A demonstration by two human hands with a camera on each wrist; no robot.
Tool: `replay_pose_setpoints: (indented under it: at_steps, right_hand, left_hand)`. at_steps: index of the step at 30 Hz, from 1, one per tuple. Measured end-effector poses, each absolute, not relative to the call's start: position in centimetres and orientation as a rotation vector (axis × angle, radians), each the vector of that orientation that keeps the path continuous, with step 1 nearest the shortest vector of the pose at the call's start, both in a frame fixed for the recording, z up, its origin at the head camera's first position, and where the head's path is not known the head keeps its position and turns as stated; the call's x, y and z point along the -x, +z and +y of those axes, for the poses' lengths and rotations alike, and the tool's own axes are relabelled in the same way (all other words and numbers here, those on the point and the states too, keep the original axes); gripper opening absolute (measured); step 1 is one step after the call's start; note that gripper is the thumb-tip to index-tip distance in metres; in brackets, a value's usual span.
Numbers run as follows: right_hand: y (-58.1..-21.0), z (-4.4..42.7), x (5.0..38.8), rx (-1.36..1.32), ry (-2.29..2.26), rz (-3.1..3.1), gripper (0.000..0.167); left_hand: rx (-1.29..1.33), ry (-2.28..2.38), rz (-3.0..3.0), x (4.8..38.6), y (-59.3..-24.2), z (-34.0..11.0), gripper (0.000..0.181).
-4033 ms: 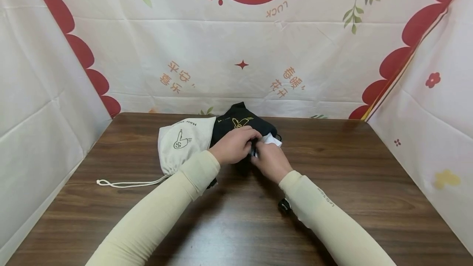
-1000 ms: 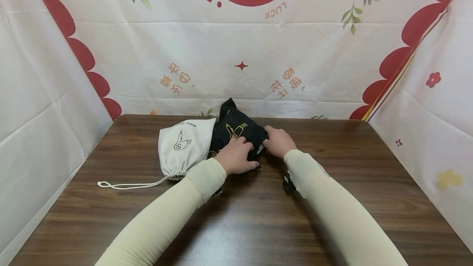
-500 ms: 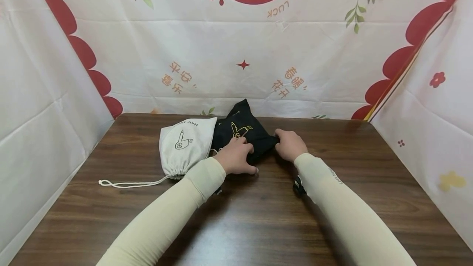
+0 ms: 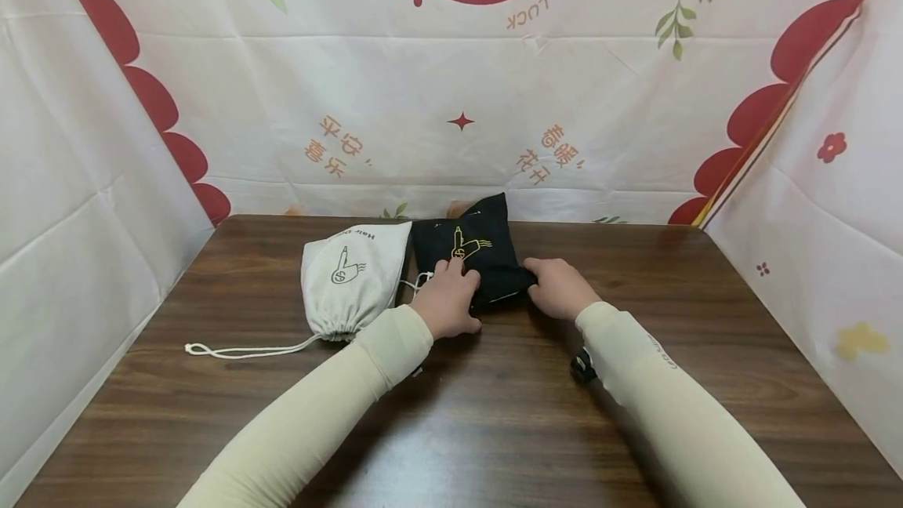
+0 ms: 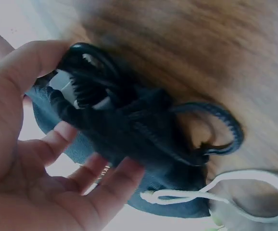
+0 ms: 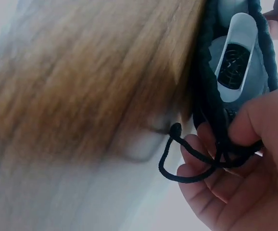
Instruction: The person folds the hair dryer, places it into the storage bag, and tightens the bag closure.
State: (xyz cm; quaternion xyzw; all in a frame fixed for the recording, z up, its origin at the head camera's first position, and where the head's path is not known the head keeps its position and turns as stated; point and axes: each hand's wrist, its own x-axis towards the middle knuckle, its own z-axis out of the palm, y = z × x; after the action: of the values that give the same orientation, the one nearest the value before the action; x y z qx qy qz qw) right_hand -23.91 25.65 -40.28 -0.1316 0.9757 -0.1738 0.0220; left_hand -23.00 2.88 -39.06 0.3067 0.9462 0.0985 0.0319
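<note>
A black drawstring bag with a yellow hair-dryer print lies at the table's back. My right hand pinches the right corner of its mouth, thumb inside and fingers outside in the right wrist view. A black drawstring loop hangs there. Inside the mouth shows a pale grey appliance part with a dark patterned patch. My left hand rests its spread fingertips on the bag's front, thumb apart from them. A black coiled cord shows in the mouth in the left wrist view.
Left of the black bag, touching it, lies a drawn-up cream drawstring bag with a similar print. Its white cord trails left over the brown wooden table. Printed white cloth stands behind and at both sides.
Earlier both hands were together at the bag's mouth with something white between them. Since then my right hand has moved right, drawing the bag's corner along; my left hand has barely moved over the last second.
</note>
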Motion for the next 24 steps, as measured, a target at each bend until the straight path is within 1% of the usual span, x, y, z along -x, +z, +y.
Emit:
replay_pose_setpoints:
  at_steps: [2, 4, 8, 11, 12, 15, 21, 24]
  right_hand:
    - [-40.2, 25.6, 23.8, 0.396, -0.544, 3.013, 0.012]
    - [-40.3, 25.6, 23.7, 0.385, -0.546, 2.994, 0.013]
    - [-40.3, 25.4, 23.4, 0.389, -0.519, 2.934, 0.031]
    - [-40.1, 25.3, 23.2, 0.413, -0.489, 2.87, 0.046]
    - [-40.1, 25.2, 23.2, 0.42, -0.485, 2.85, 0.046]
    - [-40.1, 25.2, 23.2, 0.436, -0.486, 2.825, 0.043]
    - [-40.7, 25.1, 23.4, 0.431, -0.515, 2.832, 0.02]
    - [-40.9, 25.0, 23.4, 0.418, -0.527, 2.848, 0.014]
  left_hand:
    - [-0.926, 0.307, 2.901, 23.0, -39.0, 2.6, 0.056]
    - [-0.911, 0.3, 2.883, 23.1, -38.9, 2.2, 0.062]
    - [-0.878, 0.272, 2.831, 23.2, -38.6, 1.4, 0.071]
    - [-0.869, 0.266, 2.807, 23.3, -38.5, 1.1, 0.07]
    - [-0.872, 0.272, 2.804, 23.4, -38.5, 1.1, 0.069]
    - [-0.901, 0.244, 2.81, 23.4, -38.5, 1.2, 0.066]
    - [-0.934, 0.163, 2.859, 23.4, -39.1, 1.3, 0.074]
    - [-0.97, 0.183, 2.872, 23.4, -39.3, 1.3, 0.071]
